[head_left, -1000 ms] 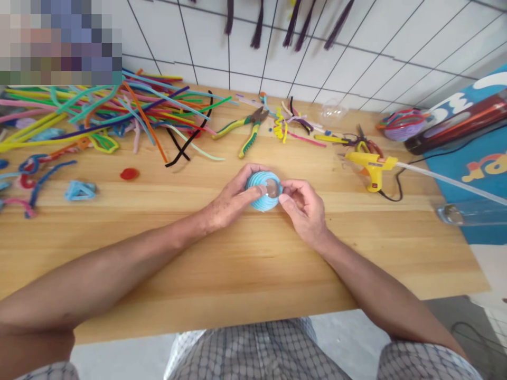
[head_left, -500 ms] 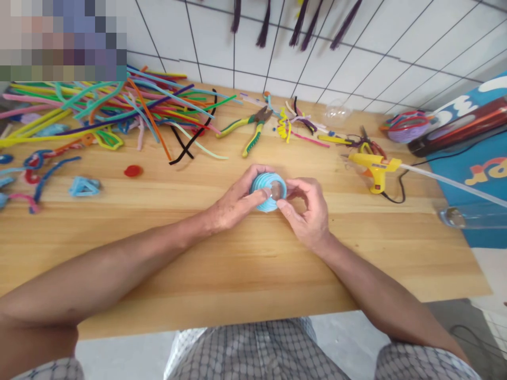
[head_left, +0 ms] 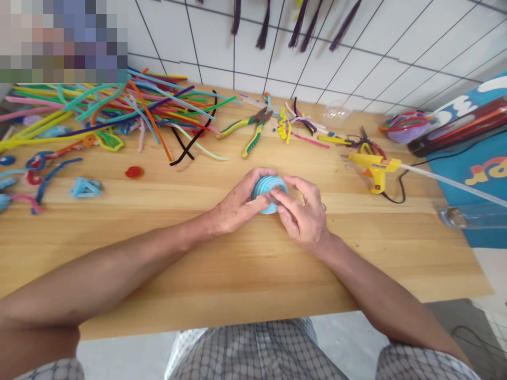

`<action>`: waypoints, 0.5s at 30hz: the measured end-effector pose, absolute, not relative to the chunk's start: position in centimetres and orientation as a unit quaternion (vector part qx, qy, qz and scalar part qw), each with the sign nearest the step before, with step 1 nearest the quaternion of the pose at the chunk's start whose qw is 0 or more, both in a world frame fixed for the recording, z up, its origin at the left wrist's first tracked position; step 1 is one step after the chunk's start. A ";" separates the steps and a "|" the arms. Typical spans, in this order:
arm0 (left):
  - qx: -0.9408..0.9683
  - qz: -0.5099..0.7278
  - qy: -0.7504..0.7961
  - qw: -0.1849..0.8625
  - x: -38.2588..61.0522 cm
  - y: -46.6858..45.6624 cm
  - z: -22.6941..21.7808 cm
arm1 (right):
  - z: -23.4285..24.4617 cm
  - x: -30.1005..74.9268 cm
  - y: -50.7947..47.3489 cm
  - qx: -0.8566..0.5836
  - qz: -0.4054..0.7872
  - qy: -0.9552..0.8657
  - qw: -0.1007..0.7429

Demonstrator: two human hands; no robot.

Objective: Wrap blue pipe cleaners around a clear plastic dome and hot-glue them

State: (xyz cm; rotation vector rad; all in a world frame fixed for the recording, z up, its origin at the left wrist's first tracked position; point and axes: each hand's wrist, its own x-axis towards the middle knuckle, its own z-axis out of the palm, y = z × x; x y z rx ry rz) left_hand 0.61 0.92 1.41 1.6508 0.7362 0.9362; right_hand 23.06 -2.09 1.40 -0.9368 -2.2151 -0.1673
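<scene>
A light-blue ball, wrapped in coiled rows of what looks like pipe cleaner, is held over the table in front of me. My left hand cups it from the left, with the thumb across its near side. On the other side my right hand has its curled fingers against the ball. One fingertip presses close to the left thumb, and the right thumb rests at the lower right edge. The fingers cover the bare patch of the ball, so what lies under them is hidden.
Many coloured pipe cleaners lie heaped at the back left. Behind the ball are pliers; to the right, a yellow glue gun with its cord. A red disc and a light-blue bent piece lie left. Tassels hang on the tiled wall.
My right fingers have moved left over the ball and now cover the bare clear patch that showed before. The ball has tilted slightly in my left hand.
</scene>
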 end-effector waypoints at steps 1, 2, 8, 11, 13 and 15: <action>0.692 0.393 0.306 0.522 0.6 0.9 1.4 | 1.4 23.0 -2.1 -0.361 -0.071 -0.858 0.357; 0.695 0.394 0.305 0.519 0.6 0.9 1.3 | 1.4 23.0 -2.0 -0.358 -0.076 -0.858 0.360; 0.690 0.377 0.313 0.533 0.5 0.9 1.4 | 1.6 22.7 -1.9 -0.337 -0.061 -0.857 0.384; 0.697 0.377 0.305 0.529 0.4 0.9 1.4 | 1.6 22.8 -2.0 -0.353 -0.022 -0.854 0.383; 0.708 0.377 0.301 0.516 0.4 0.9 1.4 | 1.6 22.9 -2.1 -0.364 0.002 -0.849 0.382; 0.715 0.374 0.302 0.507 0.3 1.0 1.4 | 1.6 22.9 -2.2 -0.372 0.023 -0.844 0.386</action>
